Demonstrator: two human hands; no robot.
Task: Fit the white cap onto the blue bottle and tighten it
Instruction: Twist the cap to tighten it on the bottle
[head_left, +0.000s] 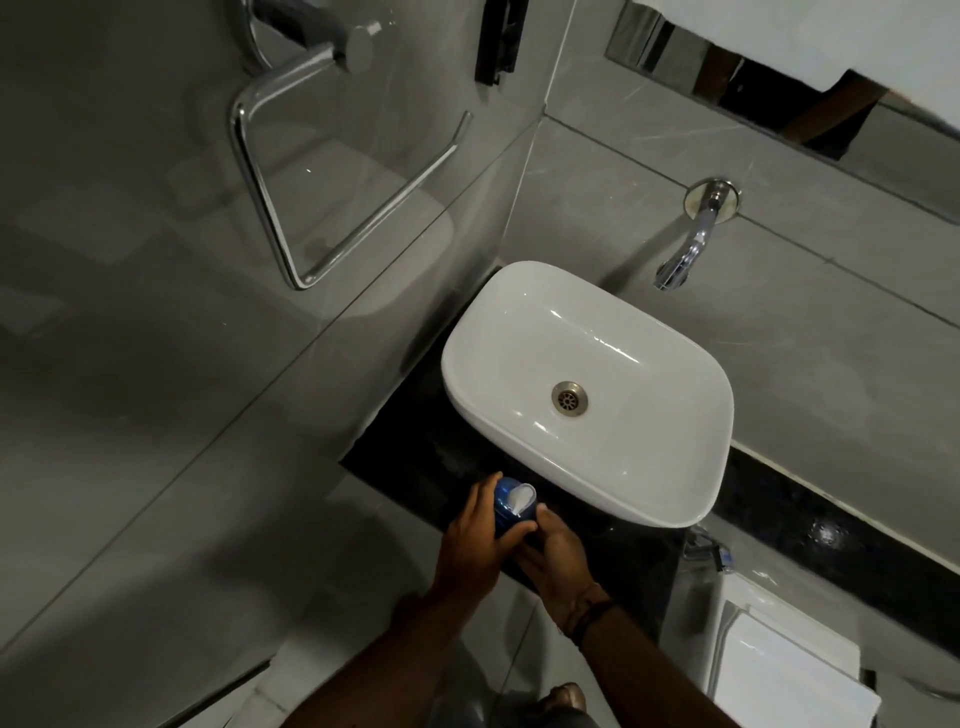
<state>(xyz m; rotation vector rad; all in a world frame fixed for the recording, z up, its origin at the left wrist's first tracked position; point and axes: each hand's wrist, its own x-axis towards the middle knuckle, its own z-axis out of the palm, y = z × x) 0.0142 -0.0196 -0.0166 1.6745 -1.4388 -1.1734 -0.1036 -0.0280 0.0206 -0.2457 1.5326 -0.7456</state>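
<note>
The left hand (475, 525) is curled round the side of one small blue plastic bottle (505, 512), fingers wrapped over its far side and the thumb crossing its near side, so the hand is clamped on the bottle. The right hand (553, 553) sits just beside it, touching the bottle's lower right side with the thumb raised toward the top; its fingers are bent in against the bottle, but how firmly they close on it cannot be told from this angle. A dark band (592, 613) circles the right wrist.

One white plastic cap (521, 497) sits at the bottle's top, tilted up at an angle with its hollow showing, not lying flat on the neck. Whether it is hinged or loose cannot be told.

The bottle is held over the near left edge of the black polished stone desk (415, 457), just in front of the near left corner of one white oval ceramic basin (670, 499) that stands on the desk. The basin holds nothing but its one round metal drain (570, 397) at the middle. One chrome curved spout (688, 244) juts from the grey tiled wall above the basin's far right corner. One chrome bent rail (270, 197) hangs on the left wall.
</note>
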